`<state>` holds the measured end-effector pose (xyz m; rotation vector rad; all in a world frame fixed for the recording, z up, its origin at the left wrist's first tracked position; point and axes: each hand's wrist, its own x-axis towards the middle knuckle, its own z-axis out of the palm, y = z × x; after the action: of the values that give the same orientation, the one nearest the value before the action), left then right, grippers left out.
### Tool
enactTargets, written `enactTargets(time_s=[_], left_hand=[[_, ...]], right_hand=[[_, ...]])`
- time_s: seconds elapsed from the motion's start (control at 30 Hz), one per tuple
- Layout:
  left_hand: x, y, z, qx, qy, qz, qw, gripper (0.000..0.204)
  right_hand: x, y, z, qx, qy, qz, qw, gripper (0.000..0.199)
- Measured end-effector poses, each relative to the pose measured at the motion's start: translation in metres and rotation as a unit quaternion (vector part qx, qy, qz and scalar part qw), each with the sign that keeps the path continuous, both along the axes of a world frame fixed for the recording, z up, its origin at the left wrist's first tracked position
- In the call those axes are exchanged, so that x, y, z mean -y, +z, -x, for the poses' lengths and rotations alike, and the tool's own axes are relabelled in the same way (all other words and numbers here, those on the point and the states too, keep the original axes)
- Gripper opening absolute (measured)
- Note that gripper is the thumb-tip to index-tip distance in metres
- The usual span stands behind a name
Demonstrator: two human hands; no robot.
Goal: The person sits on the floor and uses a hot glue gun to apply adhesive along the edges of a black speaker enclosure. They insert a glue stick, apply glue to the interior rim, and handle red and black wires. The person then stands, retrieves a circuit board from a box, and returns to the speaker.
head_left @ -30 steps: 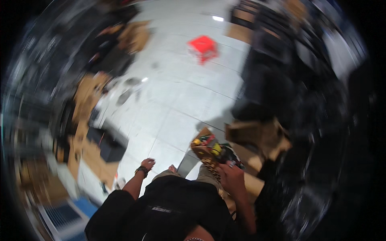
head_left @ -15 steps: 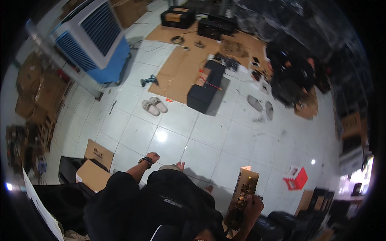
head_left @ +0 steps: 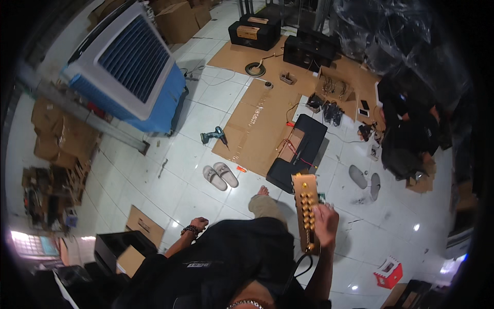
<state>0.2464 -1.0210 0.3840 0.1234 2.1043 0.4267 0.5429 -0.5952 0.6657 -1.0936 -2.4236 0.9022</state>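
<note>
A gold amplifier panel (head_left: pixel 304 226) with rows of knobs is in my right hand (head_left: pixel 325 224), gripped by its right side in front of my body. A black cable (head_left: pixel 303 268) runs from the panel's lower end. My left hand (head_left: pixel 199 224), with beaded bracelets at the wrist, hangs at my left side with loosely curled fingers and nothing visible in it. Beyond the panel's top end lies a long black speaker cabinet (head_left: pixel 297 153), with red wires (head_left: pixel 290 147) across its opening, partly on a cardboard sheet (head_left: pixel 247 121).
A cordless drill (head_left: pixel 214 136) and slippers (head_left: pixel 220 176) lie on the tiles. A large air cooler (head_left: pixel 134 67) stands at far left. More speaker cabinets (head_left: pixel 253 35) are at the back. At right a person in black (head_left: pixel 411 129) crouches. A red-and-white box (head_left: pixel 388 273) sits lower right.
I have moved forward, closer to the black cabinet and cardboard. My right hand has brought the gold panel farther out ahead of me. My left hand stays at my side.
</note>
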Motion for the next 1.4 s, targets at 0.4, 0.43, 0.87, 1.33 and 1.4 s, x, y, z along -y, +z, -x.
enactTargets(time_s=[0.4, 0.43, 0.87, 1.33, 1.4], left_hand=[[-0.249, -0.025, 0.319, -0.039, -0.446, 0.054, 0.893, 0.037], [-0.301, -0.033, 0.349, -0.088, -0.58, 0.038, 0.809, 0.037], [-0.977, 0.004, 0.52, 0.023, -0.457, -0.142, 0.878, 0.029], [-1.003, -0.562, 0.675, -0.052, -0.749, -0.054, 0.658, 0.053], [-0.973, -0.61, 0.677, -0.146, -0.722, -0.118, 0.666, 0.073]], right_hand=[[-0.2, 0.047, 0.218, -0.046, -0.063, 0.042, 0.996, 0.014], [-0.213, 0.041, 0.226, -0.05, -0.085, 0.036, 0.994, 0.012], [-0.321, 0.001, 0.396, 0.101, -0.416, 0.245, 0.87, 0.009], [-0.408, -0.338, 0.425, 0.119, -0.242, 0.321, 0.908, 0.012], [-0.405, -0.391, 0.431, 0.146, -0.247, 0.27, 0.919, 0.012]])
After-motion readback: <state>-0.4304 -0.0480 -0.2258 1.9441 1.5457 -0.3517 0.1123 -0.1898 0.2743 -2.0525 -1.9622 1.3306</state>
